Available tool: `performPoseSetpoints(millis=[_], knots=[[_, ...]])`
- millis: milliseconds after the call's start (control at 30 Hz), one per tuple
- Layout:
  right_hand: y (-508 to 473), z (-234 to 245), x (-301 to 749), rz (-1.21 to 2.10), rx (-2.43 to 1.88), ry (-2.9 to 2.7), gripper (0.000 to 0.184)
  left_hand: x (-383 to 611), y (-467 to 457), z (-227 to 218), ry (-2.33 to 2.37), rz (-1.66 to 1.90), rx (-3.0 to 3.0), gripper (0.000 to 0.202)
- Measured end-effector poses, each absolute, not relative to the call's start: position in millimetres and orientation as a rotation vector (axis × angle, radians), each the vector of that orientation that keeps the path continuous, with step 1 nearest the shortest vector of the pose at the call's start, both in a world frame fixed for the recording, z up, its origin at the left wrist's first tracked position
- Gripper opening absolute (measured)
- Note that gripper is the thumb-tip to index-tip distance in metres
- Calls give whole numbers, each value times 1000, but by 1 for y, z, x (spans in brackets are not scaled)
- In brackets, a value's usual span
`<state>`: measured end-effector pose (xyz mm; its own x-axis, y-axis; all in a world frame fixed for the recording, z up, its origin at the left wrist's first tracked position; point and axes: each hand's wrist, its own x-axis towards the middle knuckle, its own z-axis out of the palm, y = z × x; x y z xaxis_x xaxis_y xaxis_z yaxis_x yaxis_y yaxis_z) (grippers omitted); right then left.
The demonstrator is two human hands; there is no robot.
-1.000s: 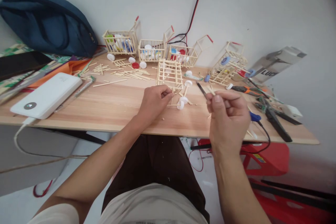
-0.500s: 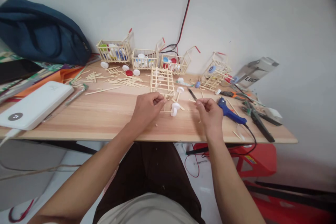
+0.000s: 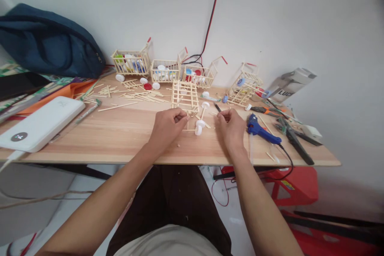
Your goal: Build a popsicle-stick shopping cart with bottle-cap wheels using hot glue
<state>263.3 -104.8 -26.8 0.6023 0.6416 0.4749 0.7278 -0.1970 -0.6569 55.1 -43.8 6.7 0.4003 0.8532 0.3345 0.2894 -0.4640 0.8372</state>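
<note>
My left hand [image 3: 168,125] rests on the wooden table [image 3: 120,132] with its fingers pinched on a thin wooden stick by a small stick piece. Just right of it lie white bottle-cap wheels on a stick axle [image 3: 200,124]. My right hand [image 3: 229,127] sits on the table with fingers curled in a pinch; what it holds is too small to make out. A flat stick lattice frame [image 3: 185,95] lies just beyond both hands. A blue glue gun [image 3: 261,129] lies right of my right hand.
Several stick carts with bottle caps [image 3: 163,70] line the wall. Loose sticks [image 3: 141,94] lie scattered at the back left. A white power bank [image 3: 40,122] and a dark blue bag [image 3: 51,46] are at left. Pliers and tools [image 3: 282,120] sit at right, a red stool [image 3: 288,184] below.
My right hand has come down from in front of me to the table, moving left toward the wheels. The glue gun it hid now shows. My left hand has stayed put.
</note>
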Motion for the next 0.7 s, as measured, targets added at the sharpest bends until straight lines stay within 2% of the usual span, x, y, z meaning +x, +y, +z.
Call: performPoseSetpoints(millis=[167,300,433,700], knots=[[-111,-20,256,-303,-1802,-1316,21,56,-43,4,975,1033,1955,16],[-126,-15,232,-281,-1583,-1625,22,57,-42,2,963,1047,1961,15],[-133,-20,213,-238,-1585,-1903,38,57,-42,1,958,1064,1968,15],[-127,-29,208,-253,-1712,-1918,24,57,-40,2,996,1033,1984,17]])
